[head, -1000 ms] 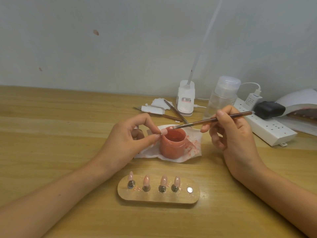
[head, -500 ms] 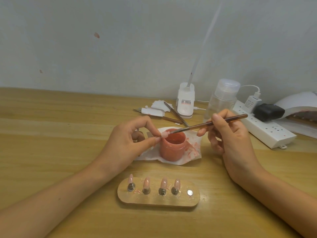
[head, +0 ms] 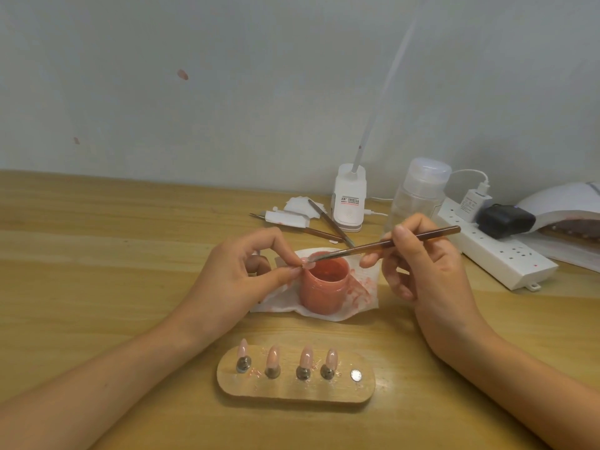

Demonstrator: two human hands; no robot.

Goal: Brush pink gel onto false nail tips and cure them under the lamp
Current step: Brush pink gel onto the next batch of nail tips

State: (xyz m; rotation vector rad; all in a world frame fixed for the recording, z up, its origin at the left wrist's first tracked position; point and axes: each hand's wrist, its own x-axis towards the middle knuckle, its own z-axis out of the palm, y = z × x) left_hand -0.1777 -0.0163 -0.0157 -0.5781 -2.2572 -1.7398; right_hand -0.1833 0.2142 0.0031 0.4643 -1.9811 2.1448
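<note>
My left hand [head: 240, 274] pinches a small false nail tip [head: 307, 263] between thumb and forefinger, just left of the open pink gel jar [head: 324, 287]. My right hand [head: 422, 267] grips a thin brown brush [head: 389, 244] whose bristles touch that tip over the jar's rim. The jar stands on a stained white tissue [head: 360, 297]. In front lies a wooden holder [head: 295, 386] with several pink nail tips [head: 306, 357] on metal stands and one bare magnet [head: 356, 375] at its right end. The white curing lamp [head: 565, 206] sits at the far right.
A white power strip [head: 500, 254] with a black plug and a charger lies right of my right hand. Behind the jar stand a clear pump bottle [head: 417, 196], a white lamp base [head: 349, 203], spare brushes [head: 328, 222] and white pads. A wall closes the back.
The brush tip has stayed against the nail tip, with small strokes. Both hands kept their place beside the jar; the view shifted slightly.
</note>
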